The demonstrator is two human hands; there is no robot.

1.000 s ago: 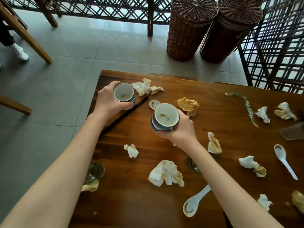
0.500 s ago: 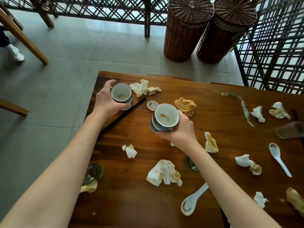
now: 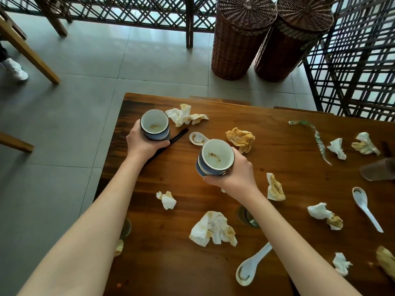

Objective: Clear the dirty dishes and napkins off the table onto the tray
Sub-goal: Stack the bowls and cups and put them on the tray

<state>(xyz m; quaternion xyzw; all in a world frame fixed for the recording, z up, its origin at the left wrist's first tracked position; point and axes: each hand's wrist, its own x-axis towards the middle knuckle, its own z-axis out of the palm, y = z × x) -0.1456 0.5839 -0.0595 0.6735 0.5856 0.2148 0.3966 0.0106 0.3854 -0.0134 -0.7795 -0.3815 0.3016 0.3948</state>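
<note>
While I look down at the brown table [image 3: 277, 150], a white spoon [image 3: 250, 268] lies closest to me, with a big crumpled napkin [image 3: 213, 229] just past it. Farther out, my right hand [image 3: 237, 174] wraps around a dirty blue cup [image 3: 214, 160] and holds it above the table. My left hand [image 3: 142, 142] grips another dirty cup [image 3: 155, 124] near the table's far left corner, over black chopsticks [image 3: 171, 142]. More napkins lie all around. Beyond the table stand two tall wicker baskets [image 3: 239, 37].
</note>
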